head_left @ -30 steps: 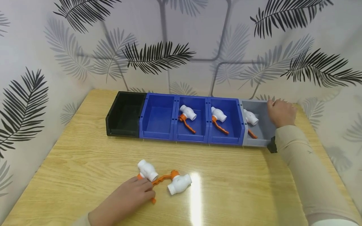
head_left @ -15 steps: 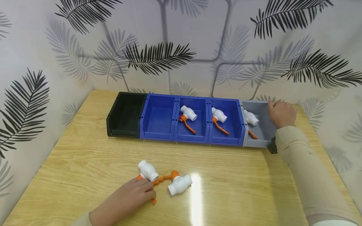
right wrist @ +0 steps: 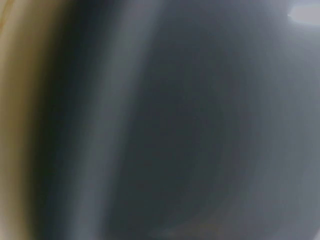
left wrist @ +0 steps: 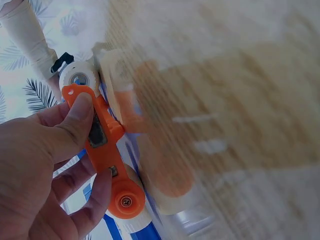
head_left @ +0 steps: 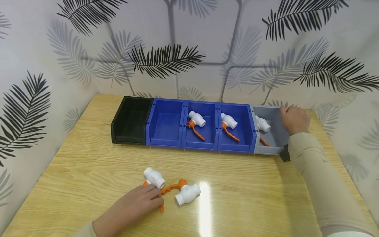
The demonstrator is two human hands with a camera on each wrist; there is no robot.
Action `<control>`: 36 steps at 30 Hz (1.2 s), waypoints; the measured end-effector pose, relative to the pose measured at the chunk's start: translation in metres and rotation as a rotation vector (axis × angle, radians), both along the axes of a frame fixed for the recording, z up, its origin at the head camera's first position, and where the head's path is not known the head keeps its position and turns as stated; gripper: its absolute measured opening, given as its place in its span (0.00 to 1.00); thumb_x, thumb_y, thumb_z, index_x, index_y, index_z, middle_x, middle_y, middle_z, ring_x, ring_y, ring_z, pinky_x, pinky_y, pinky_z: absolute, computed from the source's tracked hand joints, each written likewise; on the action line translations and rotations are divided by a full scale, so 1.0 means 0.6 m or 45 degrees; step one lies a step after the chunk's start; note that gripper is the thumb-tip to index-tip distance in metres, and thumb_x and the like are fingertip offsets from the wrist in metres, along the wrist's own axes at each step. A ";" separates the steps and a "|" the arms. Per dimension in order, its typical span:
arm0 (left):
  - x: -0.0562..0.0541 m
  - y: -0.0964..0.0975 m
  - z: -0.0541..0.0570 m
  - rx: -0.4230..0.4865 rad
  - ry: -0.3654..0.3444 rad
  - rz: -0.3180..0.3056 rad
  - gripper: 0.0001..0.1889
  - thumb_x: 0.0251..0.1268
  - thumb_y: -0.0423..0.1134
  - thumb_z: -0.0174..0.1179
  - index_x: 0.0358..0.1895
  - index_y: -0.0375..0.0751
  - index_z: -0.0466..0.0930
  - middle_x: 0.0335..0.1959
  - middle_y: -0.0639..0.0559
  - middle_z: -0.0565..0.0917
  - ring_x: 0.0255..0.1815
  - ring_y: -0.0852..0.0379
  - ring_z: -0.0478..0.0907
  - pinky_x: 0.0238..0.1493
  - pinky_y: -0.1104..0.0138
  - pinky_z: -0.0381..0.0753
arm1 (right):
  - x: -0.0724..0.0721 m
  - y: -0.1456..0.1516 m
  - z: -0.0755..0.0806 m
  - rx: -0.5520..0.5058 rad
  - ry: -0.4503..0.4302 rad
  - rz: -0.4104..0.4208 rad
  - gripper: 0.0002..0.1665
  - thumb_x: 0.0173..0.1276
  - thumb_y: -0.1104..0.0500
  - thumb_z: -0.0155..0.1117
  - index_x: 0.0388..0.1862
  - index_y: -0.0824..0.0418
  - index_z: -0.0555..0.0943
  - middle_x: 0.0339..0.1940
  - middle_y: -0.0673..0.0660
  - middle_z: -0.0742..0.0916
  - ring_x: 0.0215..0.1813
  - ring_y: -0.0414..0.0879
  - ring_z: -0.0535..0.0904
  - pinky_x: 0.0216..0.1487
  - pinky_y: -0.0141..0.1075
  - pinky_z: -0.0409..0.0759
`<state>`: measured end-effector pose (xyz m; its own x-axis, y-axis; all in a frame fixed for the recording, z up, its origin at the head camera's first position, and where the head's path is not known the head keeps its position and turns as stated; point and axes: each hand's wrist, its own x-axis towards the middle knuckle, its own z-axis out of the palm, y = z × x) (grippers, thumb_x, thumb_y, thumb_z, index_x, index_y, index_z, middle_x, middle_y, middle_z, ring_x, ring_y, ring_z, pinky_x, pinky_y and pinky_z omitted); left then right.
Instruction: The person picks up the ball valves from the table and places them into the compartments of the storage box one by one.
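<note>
On the table lie two white PVC ball valves with orange lever handles, their handles close together. My left hand (head_left: 130,207) is at the left ball valve (head_left: 154,177), fingers over its handle. In the left wrist view, thumb and fingertips pinch this orange handle (left wrist: 103,150) from both sides. The second ball valve (head_left: 188,194) lies just right of the fingers. Far right, my right hand (head_left: 296,120) grips the right wall of the grey bin (head_left: 274,136); its fingertips are hidden behind the rim. Blurred grey plastic (right wrist: 210,110) fills the right wrist view.
A black bin (head_left: 133,120), three blue bins and the grey one stand joined in a row. One ball valve (head_left: 196,118) lies in the middle blue bin, another (head_left: 229,120) in the right blue bin, a third (head_left: 262,124) in the grey bin. A patterned wall stands behind.
</note>
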<state>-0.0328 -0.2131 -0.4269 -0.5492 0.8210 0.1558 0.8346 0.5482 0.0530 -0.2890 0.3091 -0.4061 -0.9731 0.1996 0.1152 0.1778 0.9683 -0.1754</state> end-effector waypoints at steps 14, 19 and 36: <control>-0.008 -0.003 -0.003 0.066 0.061 -0.001 0.10 0.53 0.31 0.59 0.36 0.51 0.76 0.33 0.60 0.71 0.36 0.63 0.67 0.36 0.71 0.71 | 0.001 -0.001 -0.001 0.004 0.014 0.008 0.41 0.72 0.40 0.23 0.30 0.72 0.74 0.36 0.76 0.78 0.42 0.71 0.72 0.42 0.62 0.64; -0.010 -0.003 -0.002 0.045 0.064 0.019 0.10 0.55 0.30 0.57 0.37 0.50 0.75 0.35 0.58 0.72 0.38 0.61 0.68 0.39 0.70 0.72 | 0.000 -0.001 -0.001 0.001 0.031 0.005 0.39 0.72 0.41 0.24 0.28 0.70 0.73 0.34 0.75 0.78 0.41 0.70 0.72 0.41 0.61 0.64; -0.015 -0.010 0.005 0.024 0.009 0.037 0.14 0.54 0.28 0.60 0.43 0.49 0.74 0.39 0.58 0.71 0.39 0.63 0.67 0.36 0.72 0.73 | -0.001 0.001 -0.001 0.003 0.013 0.006 0.40 0.72 0.41 0.24 0.32 0.72 0.73 0.37 0.76 0.78 0.44 0.71 0.71 0.43 0.62 0.63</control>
